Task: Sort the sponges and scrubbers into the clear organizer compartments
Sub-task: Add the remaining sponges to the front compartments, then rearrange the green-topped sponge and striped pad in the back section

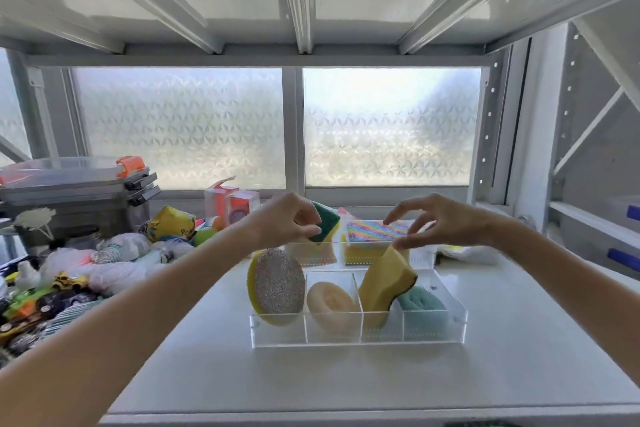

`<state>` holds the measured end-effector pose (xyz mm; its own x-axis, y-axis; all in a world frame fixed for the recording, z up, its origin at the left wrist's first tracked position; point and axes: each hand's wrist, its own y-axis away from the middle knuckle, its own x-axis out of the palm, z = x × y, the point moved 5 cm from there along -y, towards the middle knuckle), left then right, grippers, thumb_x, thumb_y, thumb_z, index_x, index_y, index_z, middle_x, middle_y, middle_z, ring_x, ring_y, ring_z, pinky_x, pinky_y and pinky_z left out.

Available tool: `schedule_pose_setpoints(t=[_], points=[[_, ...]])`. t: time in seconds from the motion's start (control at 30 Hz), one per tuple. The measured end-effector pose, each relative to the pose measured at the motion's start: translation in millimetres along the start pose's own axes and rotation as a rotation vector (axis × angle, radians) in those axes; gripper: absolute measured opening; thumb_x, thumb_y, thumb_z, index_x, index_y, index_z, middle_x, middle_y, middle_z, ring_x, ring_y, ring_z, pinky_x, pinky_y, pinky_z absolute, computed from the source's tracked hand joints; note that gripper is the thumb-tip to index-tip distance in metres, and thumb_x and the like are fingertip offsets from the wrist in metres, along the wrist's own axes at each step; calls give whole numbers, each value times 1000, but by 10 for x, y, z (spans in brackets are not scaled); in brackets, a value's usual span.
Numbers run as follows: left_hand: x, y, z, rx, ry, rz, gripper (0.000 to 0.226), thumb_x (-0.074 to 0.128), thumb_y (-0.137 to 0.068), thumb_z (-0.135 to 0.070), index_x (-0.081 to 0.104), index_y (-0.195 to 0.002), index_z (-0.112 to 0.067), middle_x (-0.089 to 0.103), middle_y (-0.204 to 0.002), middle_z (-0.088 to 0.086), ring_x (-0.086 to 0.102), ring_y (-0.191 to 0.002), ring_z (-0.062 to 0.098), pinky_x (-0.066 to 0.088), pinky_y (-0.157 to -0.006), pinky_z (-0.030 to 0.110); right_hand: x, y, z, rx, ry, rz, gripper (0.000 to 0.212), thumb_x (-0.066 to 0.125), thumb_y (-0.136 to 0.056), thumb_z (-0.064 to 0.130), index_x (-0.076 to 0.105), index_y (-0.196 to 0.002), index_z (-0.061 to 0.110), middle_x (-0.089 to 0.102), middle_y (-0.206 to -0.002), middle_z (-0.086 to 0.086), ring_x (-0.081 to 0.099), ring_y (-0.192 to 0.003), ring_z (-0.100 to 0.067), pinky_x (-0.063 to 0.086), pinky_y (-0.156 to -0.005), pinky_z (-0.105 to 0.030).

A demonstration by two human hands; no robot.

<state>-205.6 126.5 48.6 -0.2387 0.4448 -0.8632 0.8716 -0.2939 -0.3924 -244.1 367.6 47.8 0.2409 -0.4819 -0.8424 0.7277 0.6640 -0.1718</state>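
On the white shelf (485, 374), head view: our left hand (287, 218) pinches a green-and-yellow sponge (325, 224) over the far-left compartment of the clear organizer (356, 334), while our right hand (446, 224), fingers spread and gripping nothing, touches the tall yellow sponge (384, 284) leaning tilted in a front cell. We judge that soft sponge could tip out, propped high as it is; the oval mesh scrubber (277, 284) also stands on edge, beside a round beige puff (329, 302), a teal pad (420, 302) and a rainbow-striped sponge (377, 230)
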Motion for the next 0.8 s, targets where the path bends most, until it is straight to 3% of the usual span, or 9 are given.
schedule_pose_setpoints(t=[0.07,0.13,0.23,0.3,0.43,0.6,0.8], points=[[-181,-141,185,-20,-116,-47,31,66,-83,-10,66,-114,-9,69,-110,9,64,-98,19,53,-87,29,-124,-183,5,-9,20,-119,51,76,-67,52,68,-110,26,68,-115,9,69,-92,-10,53,-80,-23],[-196,-267,355,-60,-251,47,54,62,-81,-3,52,-133,-13,59,-126,8,54,-115,21,46,-100,36,-133,-400,-48,14,103,-125,46,77,-75,38,66,-115,20,65,-121,-1,64,-101,-16,52,-83,-26],[-81,-405,463,-115,-280,271,86,63,-73,1,29,-147,-27,43,-141,2,40,-118,14,39,-97,31,-19,-650,-249,183,338,91,56,74,-79,26,53,-131,20,53,-137,-1,52,-121,-21,44,-101,-35],[-4,-477,460,-130,-280,381,95,68,-68,-2,26,-147,-32,39,-141,1,39,-116,14,41,-96,33,16,-709,-371,273,357,240,58,71,-81,25,50,-135,23,48,-143,-1,46,-129,-20,39,-107,-35],[91,-537,435,-105,-319,449,86,77,-69,-16,35,-143,-28,41,-135,-1,41,-120,17,41,-99,33,-55,-716,-460,289,166,291,52,74,-80,30,58,-129,28,51,-143,3,49,-125,-13,43,-101,-29],[63,-539,468,-43,-236,307,71,78,-71,-25,46,-135,-23,48,-114,-6,48,-107,14,39,-83,24,-28,-773,-491,256,144,200,44,79,-73,35,67,-115,31,58,-126,3,56,-109,-13,50,-82,-24],[-104,-498,577,-58,-125,151,68,73,-67,-48,51,-127,-26,53,-112,-4,48,-104,16,43,-85,31,-65,-704,-426,204,157,109,33,77,-73,40,75,-103,26,73,-111,6,66,-103,-12,59,-84,-32]])
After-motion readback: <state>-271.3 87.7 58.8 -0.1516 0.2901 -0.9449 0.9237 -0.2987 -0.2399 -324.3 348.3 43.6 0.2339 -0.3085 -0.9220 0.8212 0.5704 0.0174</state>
